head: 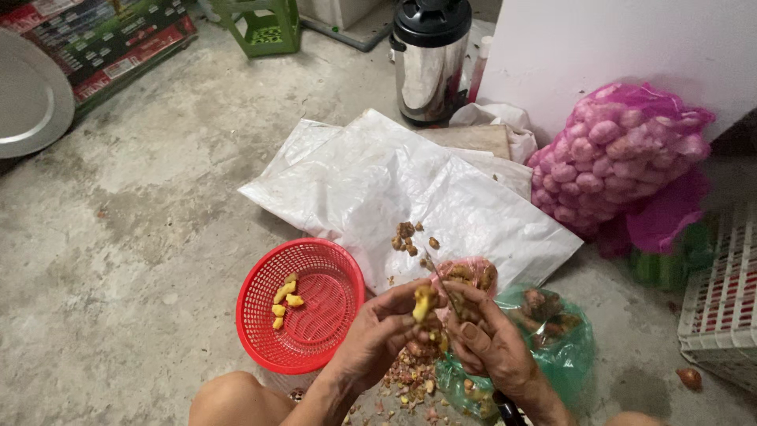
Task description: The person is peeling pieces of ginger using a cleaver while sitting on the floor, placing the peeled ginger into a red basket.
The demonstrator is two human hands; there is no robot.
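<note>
My left hand (380, 335) pinches a small yellow peeled piece of ginger (423, 300) between its fingertips. My right hand (486, 339) is closed on a thin knife (441, 278) whose blade points up beside the ginger piece. Brown peelings (410, 380) lie on the floor below both hands. To the left stands a red plastic basket (327, 315) with a few peeled yellow pieces (285, 300) in it. A green plastic bag (564, 347) and a pink bag (471, 274) of unpeeled roots sit just behind my right hand.
A white plastic sack (410, 189) is spread on the concrete floor with scraps (406, 237) on it. A pink mesh sack of bulbs (611, 154) leans at the right, a steel flask (430, 59) behind, a white crate (721, 300) far right, a green stool (260, 24) at the back.
</note>
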